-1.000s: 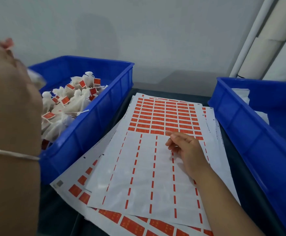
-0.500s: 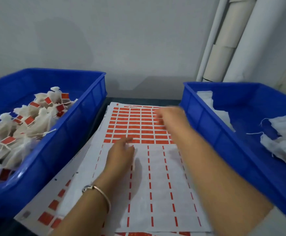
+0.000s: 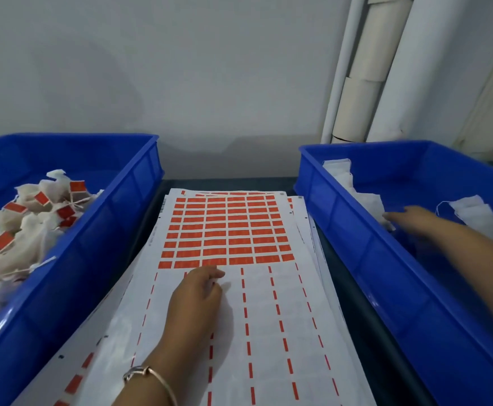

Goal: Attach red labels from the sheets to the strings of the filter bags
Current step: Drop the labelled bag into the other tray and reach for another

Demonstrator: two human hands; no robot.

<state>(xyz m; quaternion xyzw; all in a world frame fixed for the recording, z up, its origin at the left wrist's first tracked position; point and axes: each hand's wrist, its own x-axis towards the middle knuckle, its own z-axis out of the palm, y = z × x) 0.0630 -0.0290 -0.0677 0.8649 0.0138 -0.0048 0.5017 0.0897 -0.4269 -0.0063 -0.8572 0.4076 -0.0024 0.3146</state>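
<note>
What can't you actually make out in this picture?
- Head view: printing on the red labels is too small to read.
- Right hand is motion-blurred in the right bin; its grip on any filter bag is unclear.
- Left bin is cut off by the frame's left edge.

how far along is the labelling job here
Done: the left bin holds a heap of labelled bags, and the near half of the top sheet is stripped. In hand: the left hand rests at the first full row of red labels while the right hand reaches into the right bin among unlabelled bags; its grip is blurred. Left: those bags and rows.
</note>
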